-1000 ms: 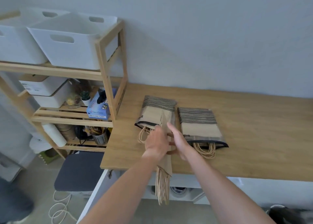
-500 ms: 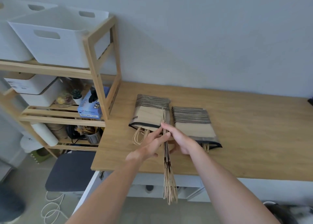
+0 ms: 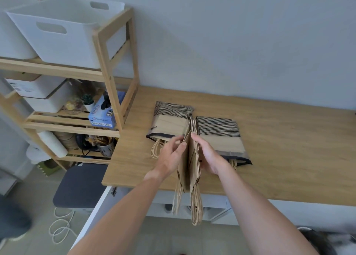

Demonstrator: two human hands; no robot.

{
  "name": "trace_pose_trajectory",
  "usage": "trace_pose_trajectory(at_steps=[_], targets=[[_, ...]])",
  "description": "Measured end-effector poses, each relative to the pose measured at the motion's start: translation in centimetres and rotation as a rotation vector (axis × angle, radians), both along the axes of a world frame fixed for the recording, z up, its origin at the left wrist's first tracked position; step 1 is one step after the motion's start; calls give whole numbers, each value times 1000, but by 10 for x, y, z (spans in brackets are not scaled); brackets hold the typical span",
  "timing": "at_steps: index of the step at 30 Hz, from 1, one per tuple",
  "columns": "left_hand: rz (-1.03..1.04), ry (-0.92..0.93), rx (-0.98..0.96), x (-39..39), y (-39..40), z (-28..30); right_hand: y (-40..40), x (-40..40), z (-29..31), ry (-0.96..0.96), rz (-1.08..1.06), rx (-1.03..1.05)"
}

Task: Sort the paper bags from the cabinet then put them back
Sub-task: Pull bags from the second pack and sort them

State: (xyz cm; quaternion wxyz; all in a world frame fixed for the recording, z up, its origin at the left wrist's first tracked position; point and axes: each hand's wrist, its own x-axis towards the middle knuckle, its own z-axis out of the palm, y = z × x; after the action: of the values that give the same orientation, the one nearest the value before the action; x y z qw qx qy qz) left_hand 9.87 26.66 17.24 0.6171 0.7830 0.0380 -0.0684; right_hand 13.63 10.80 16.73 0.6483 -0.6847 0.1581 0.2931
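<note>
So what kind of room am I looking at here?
Probably a home utility or storage corner: a wooden shelf with white bins and household supplies, a wood counter against a plain wall, and paper bags being sorted by hand.

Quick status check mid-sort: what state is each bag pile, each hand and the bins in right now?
Left hand: thumbing through held bags.
Right hand: grip shut on held bags.
Held bags: on edge, handles hanging.
Left stack: flat.
Right stack: flat.
White bin: on shelf, contents hidden.
</note>
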Motion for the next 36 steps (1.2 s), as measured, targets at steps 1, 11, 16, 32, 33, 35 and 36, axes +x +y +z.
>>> trace_pose_trajectory(at_steps=[1,11,16,32,33,35,36], targets=[[34,-34,6,1,-1,0,-1,0,0,1,-2,9],[52,-148,155,3,5,3,2,-2,-2,12,-27,54],[-37,-72,115,0,1,2,1,-4,-2,19,-69,23],[-57,-37,88,-3,-10,11,-8,-6,0,16,-58,88],[-56,-44,100,-3,-10,9,-9,-6,0,18,-74,73],[-55,-64,113,-2,-9,5,-13,-7,0,21,-90,69],[-54,-74,123,-1,-8,4,-12,-8,3,21,-95,69]])
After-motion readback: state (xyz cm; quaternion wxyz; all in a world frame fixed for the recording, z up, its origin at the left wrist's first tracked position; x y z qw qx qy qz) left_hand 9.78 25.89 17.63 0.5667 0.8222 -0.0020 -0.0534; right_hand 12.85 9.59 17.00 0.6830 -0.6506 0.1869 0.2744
